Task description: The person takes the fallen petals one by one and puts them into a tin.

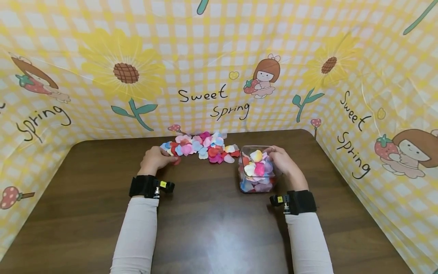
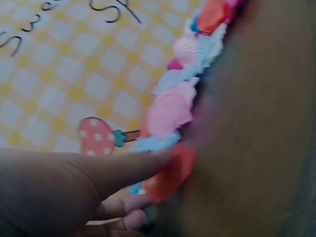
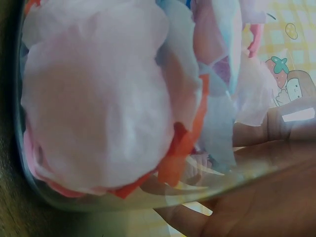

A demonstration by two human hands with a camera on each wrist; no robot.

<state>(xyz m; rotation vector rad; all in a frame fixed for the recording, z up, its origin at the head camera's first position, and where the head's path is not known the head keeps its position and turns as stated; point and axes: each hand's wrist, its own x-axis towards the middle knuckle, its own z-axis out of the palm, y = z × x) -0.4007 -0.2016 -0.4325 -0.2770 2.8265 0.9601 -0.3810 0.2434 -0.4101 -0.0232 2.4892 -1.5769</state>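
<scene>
My left hand (image 1: 155, 159) is at the left end of a petal pile (image 1: 196, 145) near the back of the table. Between its thumb and fingers it pinches a red petal (image 2: 173, 173). Several pink, blue, white and red petals lie just beyond. To the right stands a clear square container (image 1: 242, 182), holding many mixed petals (image 1: 259, 168). My right hand (image 1: 283, 161) grips it at the far right corner, its fingers round the wall. Through the transparent side in the right wrist view, parts of those fingers (image 3: 249, 134) show behind a large pale petal (image 3: 98, 103).
A dark brown wooden table (image 1: 208, 224) carries everything. Yellow checked cloth (image 1: 205, 49) with sunflowers and printed lettering rises behind it and along both sides. Black wrist straps with small cameras (image 1: 165, 186) sit on both forearms.
</scene>
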